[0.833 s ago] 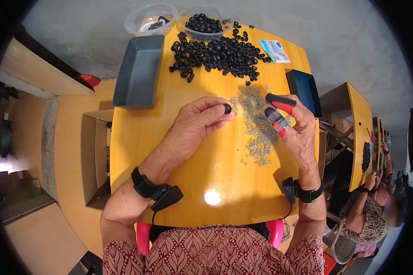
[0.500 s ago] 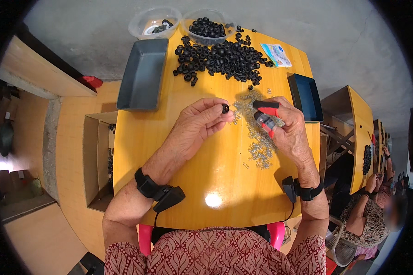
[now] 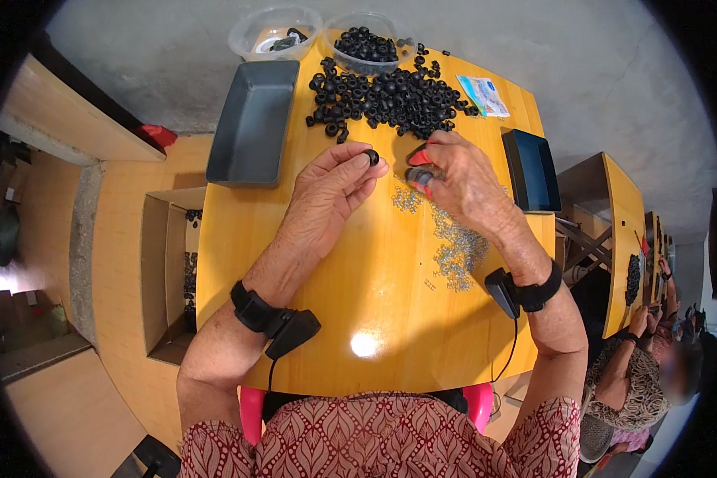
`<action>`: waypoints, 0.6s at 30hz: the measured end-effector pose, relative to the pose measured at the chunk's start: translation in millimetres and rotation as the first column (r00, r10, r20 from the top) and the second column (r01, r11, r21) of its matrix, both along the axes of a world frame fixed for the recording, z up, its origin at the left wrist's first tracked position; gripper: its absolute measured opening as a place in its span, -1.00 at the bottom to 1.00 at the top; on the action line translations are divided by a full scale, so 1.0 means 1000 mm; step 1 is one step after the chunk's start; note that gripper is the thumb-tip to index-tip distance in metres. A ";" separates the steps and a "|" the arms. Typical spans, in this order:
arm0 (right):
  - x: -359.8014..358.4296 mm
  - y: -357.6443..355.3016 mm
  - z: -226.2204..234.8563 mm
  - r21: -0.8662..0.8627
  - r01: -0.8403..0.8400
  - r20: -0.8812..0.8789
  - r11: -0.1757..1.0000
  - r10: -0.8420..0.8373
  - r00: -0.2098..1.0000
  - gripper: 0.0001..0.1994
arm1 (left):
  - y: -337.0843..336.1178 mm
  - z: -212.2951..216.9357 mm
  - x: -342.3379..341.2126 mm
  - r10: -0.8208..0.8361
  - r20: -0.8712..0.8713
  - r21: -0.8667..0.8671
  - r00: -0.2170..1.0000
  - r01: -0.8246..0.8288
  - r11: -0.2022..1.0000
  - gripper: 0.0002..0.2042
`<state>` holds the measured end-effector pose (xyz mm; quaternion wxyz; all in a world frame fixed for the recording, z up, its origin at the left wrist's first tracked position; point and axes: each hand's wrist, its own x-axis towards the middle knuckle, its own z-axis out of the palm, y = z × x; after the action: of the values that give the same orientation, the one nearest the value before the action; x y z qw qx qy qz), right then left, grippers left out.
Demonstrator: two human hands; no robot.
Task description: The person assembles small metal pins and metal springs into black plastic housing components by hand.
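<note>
My left hand (image 3: 327,187) pinches a small round black part with a hole (image 3: 373,158) between thumb and fingertips, above the wooden table. Opposite it, my right hand (image 3: 466,179) is curled, with red and black covers on its thumb and a finger. Those covered tips point at the black part but stay apart from it; whatever lies between them is too small and blurred to make out. Beneath the right hand spreads a scatter of tiny shiny, clear or silvery pieces (image 3: 460,259). Beyond both hands lies a heap of similar black parts (image 3: 406,99).
Two clear plastic bowls (image 3: 275,33) stand at the far edge, one holding black parts. A dark grey tray (image 3: 251,119) is at left, a smaller dark tray (image 3: 531,171) at right, near a small packet (image 3: 483,95). A cardboard box (image 3: 159,279) sits left. Another person (image 3: 629,382) works at right.
My left hand has moved slightly away from me and left, still pinching the black part. My right hand has moved left and farther out, toward the heap's near edge.
</note>
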<state>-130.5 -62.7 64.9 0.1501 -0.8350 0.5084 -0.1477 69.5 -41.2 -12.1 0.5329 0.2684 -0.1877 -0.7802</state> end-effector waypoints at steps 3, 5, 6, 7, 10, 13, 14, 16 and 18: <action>0.009 -0.007 -0.011 0.006 -0.076 -0.021 0.997 0.076 0.997 -0.82 | 0.000 0.002 -0.001 0.005 0.013 -0.001 1.000 -0.005 1.000 -0.83; 0.012 -0.011 -0.020 0.004 -0.062 -0.108 0.998 0.062 0.992 -0.81 | 0.001 0.002 -0.002 0.009 0.027 -0.002 1.000 -0.009 1.000 -0.83; 0.013 -0.012 -0.021 0.005 -0.065 -0.108 0.998 0.066 0.992 -0.81 | 0.001 0.002 -0.002 0.008 0.032 -0.008 0.999 -0.008 1.000 -0.83; 0.015 -0.013 -0.022 0.008 -0.088 -0.125 0.996 0.088 0.988 -0.81 | 0.001 0.002 -0.002 0.007 0.037 -0.015 0.999 -0.006 1.000 -0.82; 0.013 -0.013 -0.022 -0.054 -0.121 -0.090 0.991 0.116 0.989 -0.81 | 0.002 0.003 -0.002 -0.003 0.040 -0.017 0.999 0.004 1.000 -0.81; 0.001 -0.009 -0.018 -0.037 -0.049 0.149 0.998 0.054 0.987 -0.83 | 0.005 0.005 -0.004 -0.048 0.061 -0.014 0.997 0.049 0.999 -0.80; -0.003 -0.007 -0.017 0.058 0.020 0.321 0.998 -0.038 0.946 -0.82 | 0.007 0.007 -0.006 -0.047 0.060 -0.015 0.997 0.048 0.999 -0.80; -0.004 0.007 -0.009 0.119 0.090 0.402 0.989 -0.131 0.906 -0.82 | 0.010 0.009 -0.008 -0.090 0.055 0.005 0.994 0.090 0.996 -0.78; -0.002 0.021 -0.004 0.241 0.156 0.606 0.958 -0.274 0.747 -0.84 | 0.014 0.011 -0.010 -0.120 0.060 0.005 0.991 0.120 0.993 -0.78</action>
<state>-132.4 -42.2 61.2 0.3669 -0.6555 0.5318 -0.3910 59.5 -27.0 -1.0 0.4790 0.2806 -0.2188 -0.8025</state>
